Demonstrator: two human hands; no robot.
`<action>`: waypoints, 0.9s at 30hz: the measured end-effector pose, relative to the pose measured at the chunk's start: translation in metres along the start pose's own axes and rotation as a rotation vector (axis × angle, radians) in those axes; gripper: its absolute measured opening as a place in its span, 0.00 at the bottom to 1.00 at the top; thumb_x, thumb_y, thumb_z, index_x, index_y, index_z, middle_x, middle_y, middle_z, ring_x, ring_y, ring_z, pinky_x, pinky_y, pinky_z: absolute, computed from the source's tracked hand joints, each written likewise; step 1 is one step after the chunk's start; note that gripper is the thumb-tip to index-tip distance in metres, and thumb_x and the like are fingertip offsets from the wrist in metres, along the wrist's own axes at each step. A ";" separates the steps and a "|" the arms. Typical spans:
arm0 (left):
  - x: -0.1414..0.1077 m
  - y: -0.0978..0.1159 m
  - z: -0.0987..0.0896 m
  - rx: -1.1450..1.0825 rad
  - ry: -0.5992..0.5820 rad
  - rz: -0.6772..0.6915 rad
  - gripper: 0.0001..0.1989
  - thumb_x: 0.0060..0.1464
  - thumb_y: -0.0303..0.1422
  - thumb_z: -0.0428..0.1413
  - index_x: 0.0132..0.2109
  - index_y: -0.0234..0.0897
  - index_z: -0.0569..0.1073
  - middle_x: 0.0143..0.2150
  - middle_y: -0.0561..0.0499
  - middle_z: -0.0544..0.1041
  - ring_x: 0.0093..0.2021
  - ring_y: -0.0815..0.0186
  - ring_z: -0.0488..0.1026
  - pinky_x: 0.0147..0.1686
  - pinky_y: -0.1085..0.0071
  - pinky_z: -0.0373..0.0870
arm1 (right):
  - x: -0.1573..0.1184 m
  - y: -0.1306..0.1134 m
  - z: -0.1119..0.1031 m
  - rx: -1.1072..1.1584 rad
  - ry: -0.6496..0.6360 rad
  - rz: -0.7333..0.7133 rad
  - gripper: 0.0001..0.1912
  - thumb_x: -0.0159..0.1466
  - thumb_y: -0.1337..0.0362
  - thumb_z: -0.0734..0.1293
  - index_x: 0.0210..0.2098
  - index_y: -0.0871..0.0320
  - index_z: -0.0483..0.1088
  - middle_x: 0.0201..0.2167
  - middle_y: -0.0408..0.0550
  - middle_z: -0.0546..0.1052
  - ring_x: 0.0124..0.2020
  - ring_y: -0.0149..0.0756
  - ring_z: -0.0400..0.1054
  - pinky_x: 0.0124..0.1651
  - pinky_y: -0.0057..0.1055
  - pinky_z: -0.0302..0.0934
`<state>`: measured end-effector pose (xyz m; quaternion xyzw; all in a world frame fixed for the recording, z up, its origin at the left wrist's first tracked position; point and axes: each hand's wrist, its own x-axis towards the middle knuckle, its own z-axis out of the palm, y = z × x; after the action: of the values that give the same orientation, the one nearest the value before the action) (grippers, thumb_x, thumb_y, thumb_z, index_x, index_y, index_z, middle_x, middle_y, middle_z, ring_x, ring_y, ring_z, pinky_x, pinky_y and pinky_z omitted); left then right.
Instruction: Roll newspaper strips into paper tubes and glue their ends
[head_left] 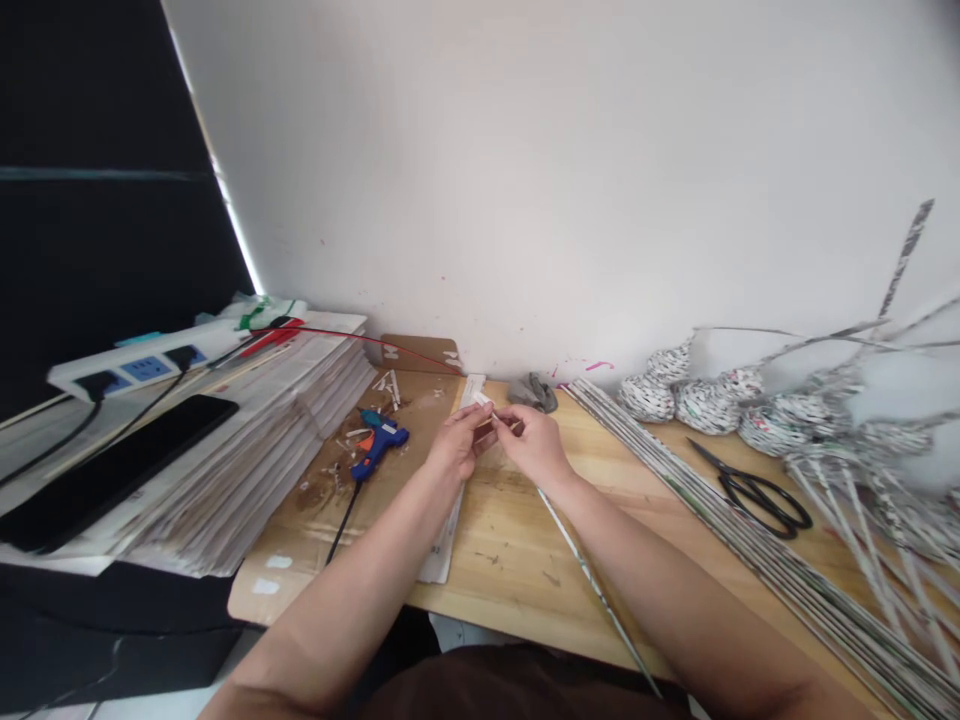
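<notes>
Pale, faintly marked wall point(480, 180) rises behind a wooden worktop point(499, 560), with a dark panel point(82, 240) closing off the left side. Farthest left, a white power strip point(142, 367) with blue socket faces and a black smartphone-like slab point(127, 465) lie on a thick stack of paper sheets point(292, 450). Next comes a stained cardboard sheet point(300, 540) carrying a blue hot-glue gun point(379, 445) and white scraps. Near the middle, the left hand point(454, 440) and right hand point(536, 440) meet at the fingertips, both pinching a small white paper end above a flat printed paper strip point(442, 560). It seems to belong to the slender rolled-paper rod point(592, 575) slanting from beneath the right hand toward the person's lap, though the fingers hide the join. The rod should be very light, fairly stiff lengthwise, not slippery, yet easily creased; a gentle pinch close to the end looks best, as squeezing mid-length could flatten it. Beyond the right hand sit a grey crumpled lump point(532, 392), a bundle of similar rods point(675, 485), woven paper gourd shapes point(645, 395) and black-handled scissors point(757, 495). Print shows on the strip and rods, but no brand, label or word is legible.
</notes>
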<state>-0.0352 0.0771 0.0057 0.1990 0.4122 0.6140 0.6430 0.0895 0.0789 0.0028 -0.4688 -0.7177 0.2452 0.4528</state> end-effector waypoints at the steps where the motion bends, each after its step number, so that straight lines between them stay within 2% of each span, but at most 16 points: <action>1: -0.004 0.004 -0.003 -0.003 0.005 0.001 0.08 0.45 0.25 0.64 0.33 0.31 0.72 0.27 0.52 0.76 0.24 0.72 0.74 0.25 0.77 0.73 | -0.001 -0.003 0.001 0.019 -0.036 0.019 0.09 0.60 0.61 0.65 0.33 0.59 0.76 0.28 0.46 0.78 0.25 0.31 0.69 0.31 0.27 0.62; 4: -0.020 0.014 -0.015 -0.015 0.001 0.006 0.04 0.48 0.25 0.62 0.33 0.29 0.75 0.26 0.52 0.75 0.22 0.75 0.72 0.22 0.81 0.70 | -0.006 -0.013 0.004 0.170 -0.233 0.147 0.13 0.61 0.56 0.65 0.30 0.59 0.74 0.19 0.43 0.73 0.19 0.29 0.65 0.23 0.25 0.58; 7: -0.044 0.021 -0.031 -0.037 -0.011 0.017 0.02 0.50 0.24 0.61 0.33 0.28 0.76 0.28 0.50 0.76 0.22 0.76 0.71 0.21 0.83 0.69 | -0.015 -0.027 0.006 0.383 -0.446 0.294 0.16 0.59 0.51 0.66 0.31 0.60 0.72 0.18 0.39 0.69 0.16 0.26 0.62 0.18 0.23 0.55; 10: -0.072 0.025 -0.052 -0.092 -0.015 0.050 0.02 0.51 0.24 0.60 0.35 0.27 0.77 0.30 0.48 0.77 0.25 0.76 0.73 0.24 0.84 0.72 | -0.026 -0.036 0.010 0.514 -0.647 0.303 0.22 0.61 0.46 0.64 0.30 0.61 0.71 0.19 0.40 0.69 0.17 0.25 0.63 0.19 0.22 0.56; 13: -0.101 0.030 -0.079 -0.150 0.029 0.068 0.02 0.52 0.24 0.59 0.35 0.28 0.77 0.32 0.46 0.77 0.32 0.70 0.77 0.30 0.82 0.75 | -0.035 -0.036 0.017 0.529 -0.800 0.318 0.28 0.63 0.43 0.59 0.33 0.63 0.73 0.22 0.45 0.71 0.20 0.26 0.66 0.21 0.22 0.58; 15: -0.118 0.033 -0.097 -0.157 0.061 0.087 0.02 0.53 0.23 0.59 0.34 0.27 0.76 0.33 0.46 0.77 0.35 0.67 0.78 0.31 0.81 0.76 | -0.035 -0.037 0.026 0.478 -0.820 0.362 0.26 0.62 0.44 0.61 0.36 0.64 0.74 0.25 0.46 0.73 0.22 0.26 0.68 0.20 0.21 0.59; 18: -0.135 0.039 -0.119 -0.170 0.159 0.125 0.03 0.54 0.21 0.57 0.35 0.27 0.76 0.33 0.45 0.77 0.34 0.67 0.78 0.32 0.80 0.77 | -0.026 -0.049 0.048 0.415 -0.842 0.381 0.19 0.60 0.50 0.67 0.37 0.62 0.73 0.27 0.45 0.73 0.22 0.26 0.68 0.20 0.20 0.59; 21: -0.143 0.046 -0.130 -0.195 0.217 0.146 0.05 0.54 0.20 0.55 0.35 0.27 0.76 0.32 0.46 0.77 0.34 0.66 0.79 0.32 0.78 0.77 | -0.004 -0.072 0.080 0.353 -0.865 0.440 0.17 0.63 0.52 0.64 0.39 0.60 0.72 0.28 0.45 0.74 0.21 0.27 0.69 0.19 0.21 0.61; 24: -0.148 0.052 -0.133 -0.207 0.212 0.154 0.05 0.54 0.19 0.55 0.35 0.28 0.76 0.31 0.46 0.77 0.34 0.65 0.79 0.33 0.77 0.78 | 0.016 -0.088 0.116 0.041 -0.795 0.529 0.25 0.65 0.44 0.56 0.34 0.60 0.71 0.25 0.47 0.75 0.17 0.28 0.68 0.17 0.24 0.60; 27: -0.152 0.057 -0.138 -0.205 0.192 0.149 0.05 0.52 0.18 0.57 0.35 0.28 0.76 0.32 0.46 0.77 0.35 0.64 0.79 0.34 0.77 0.78 | 0.026 -0.089 0.144 -0.104 -0.749 0.510 0.32 0.60 0.36 0.57 0.25 0.61 0.69 0.20 0.51 0.74 0.15 0.34 0.68 0.16 0.27 0.59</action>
<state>-0.1631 -0.0926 0.0121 0.1029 0.3909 0.7149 0.5705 -0.0809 0.0733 0.0154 -0.5318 -0.7050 0.4649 0.0632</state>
